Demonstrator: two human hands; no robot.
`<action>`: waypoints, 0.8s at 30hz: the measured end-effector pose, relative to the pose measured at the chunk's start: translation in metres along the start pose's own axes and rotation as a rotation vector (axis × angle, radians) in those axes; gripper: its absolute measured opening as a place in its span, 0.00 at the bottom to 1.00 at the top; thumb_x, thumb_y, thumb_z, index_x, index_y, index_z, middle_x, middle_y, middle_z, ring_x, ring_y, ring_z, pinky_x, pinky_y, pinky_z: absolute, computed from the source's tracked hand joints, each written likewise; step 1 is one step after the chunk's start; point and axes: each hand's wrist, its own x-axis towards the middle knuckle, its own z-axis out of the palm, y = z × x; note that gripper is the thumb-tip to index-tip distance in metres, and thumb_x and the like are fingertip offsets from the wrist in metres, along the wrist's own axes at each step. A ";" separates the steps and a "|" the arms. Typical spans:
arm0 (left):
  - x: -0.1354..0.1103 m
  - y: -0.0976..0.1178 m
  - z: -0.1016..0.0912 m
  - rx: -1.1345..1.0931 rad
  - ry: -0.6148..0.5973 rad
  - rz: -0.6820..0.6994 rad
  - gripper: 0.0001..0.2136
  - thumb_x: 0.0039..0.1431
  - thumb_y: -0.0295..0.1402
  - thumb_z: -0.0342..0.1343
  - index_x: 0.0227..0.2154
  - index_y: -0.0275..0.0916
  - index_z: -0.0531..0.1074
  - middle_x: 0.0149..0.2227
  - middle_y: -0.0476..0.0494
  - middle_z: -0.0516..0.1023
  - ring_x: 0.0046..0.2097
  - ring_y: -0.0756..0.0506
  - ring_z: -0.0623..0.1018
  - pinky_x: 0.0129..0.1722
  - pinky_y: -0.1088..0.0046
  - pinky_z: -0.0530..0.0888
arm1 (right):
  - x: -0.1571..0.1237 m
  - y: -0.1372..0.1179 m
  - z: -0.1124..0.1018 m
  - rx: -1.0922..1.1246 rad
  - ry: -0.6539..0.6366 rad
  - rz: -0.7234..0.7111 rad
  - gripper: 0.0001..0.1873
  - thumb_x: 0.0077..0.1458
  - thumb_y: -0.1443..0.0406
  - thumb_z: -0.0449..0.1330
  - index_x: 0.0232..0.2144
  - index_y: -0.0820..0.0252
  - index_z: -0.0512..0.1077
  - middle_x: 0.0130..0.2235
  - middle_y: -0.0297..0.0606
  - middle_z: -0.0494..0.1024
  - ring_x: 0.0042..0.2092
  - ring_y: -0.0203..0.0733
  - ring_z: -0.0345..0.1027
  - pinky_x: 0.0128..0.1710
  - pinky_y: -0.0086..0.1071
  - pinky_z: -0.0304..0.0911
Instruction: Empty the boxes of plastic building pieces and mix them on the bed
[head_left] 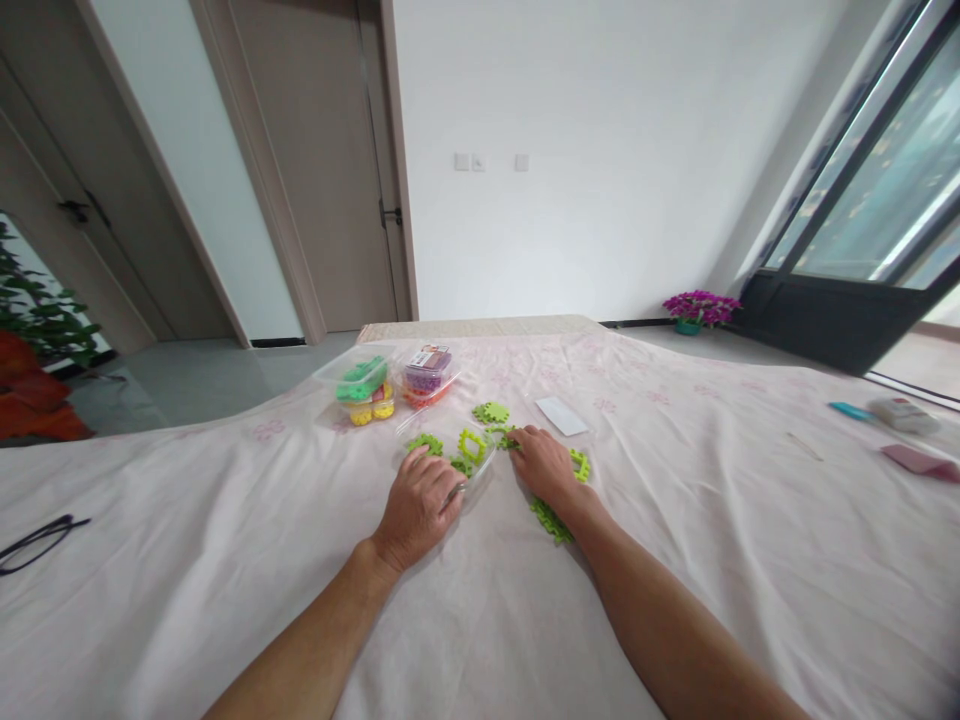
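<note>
Some green pieces (426,442) lie in the tray (484,470), others (491,412) outside. The left hand (424,497) touches the tray, the right hand (547,465) one piece (501,437); I cannot tell whether either grips.

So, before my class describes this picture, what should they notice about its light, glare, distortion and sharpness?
In the head view, daylight seems to enter through the glass door at right, and folds shade the cloth softly; small highlights glint on the clear purple-filled container; the far-left door leans, suggesting wide-angle distortion; the pink item near the right edge looks soft.
</note>
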 end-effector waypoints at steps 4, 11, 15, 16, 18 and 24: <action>-0.001 -0.002 0.003 0.002 0.018 0.015 0.04 0.59 0.28 0.53 0.36 0.42 0.71 0.37 0.47 0.77 0.44 0.44 0.74 0.60 0.53 0.63 | 0.001 0.001 0.001 0.004 0.000 -0.007 0.18 0.62 0.66 0.50 0.51 0.53 0.71 0.47 0.41 0.75 0.50 0.44 0.66 0.44 0.32 0.57; 0.000 0.000 0.002 0.013 0.015 0.019 0.05 0.59 0.27 0.54 0.37 0.42 0.71 0.37 0.47 0.76 0.44 0.44 0.74 0.59 0.52 0.63 | 0.000 -0.001 0.001 -0.034 -0.015 -0.076 0.20 0.61 0.68 0.50 0.53 0.49 0.70 0.48 0.41 0.73 0.49 0.45 0.65 0.42 0.33 0.57; 0.000 0.001 0.002 0.018 0.015 0.016 0.05 0.59 0.27 0.54 0.37 0.42 0.71 0.36 0.47 0.76 0.43 0.44 0.74 0.59 0.52 0.64 | 0.000 0.000 0.004 -0.003 0.006 -0.084 0.19 0.61 0.69 0.50 0.50 0.50 0.72 0.47 0.41 0.73 0.48 0.44 0.65 0.42 0.33 0.56; 0.000 0.001 0.002 0.020 0.016 0.017 0.05 0.59 0.27 0.54 0.37 0.42 0.71 0.36 0.47 0.76 0.43 0.44 0.74 0.59 0.52 0.64 | 0.001 0.001 0.005 0.012 0.019 -0.072 0.18 0.60 0.68 0.51 0.49 0.51 0.73 0.46 0.41 0.73 0.48 0.44 0.65 0.42 0.32 0.56; 0.001 0.001 0.001 0.022 0.024 0.023 0.05 0.59 0.27 0.54 0.36 0.41 0.71 0.35 0.47 0.76 0.43 0.44 0.74 0.58 0.53 0.64 | 0.001 0.003 0.007 0.047 0.050 -0.042 0.15 0.59 0.68 0.53 0.46 0.53 0.74 0.45 0.41 0.73 0.48 0.43 0.66 0.41 0.31 0.56; 0.002 0.002 0.000 0.023 0.029 0.025 0.05 0.59 0.27 0.54 0.36 0.41 0.71 0.35 0.47 0.76 0.42 0.44 0.74 0.57 0.53 0.65 | 0.003 0.006 0.008 0.185 0.207 -0.039 0.12 0.61 0.66 0.53 0.44 0.54 0.74 0.43 0.39 0.75 0.42 0.40 0.69 0.36 0.29 0.56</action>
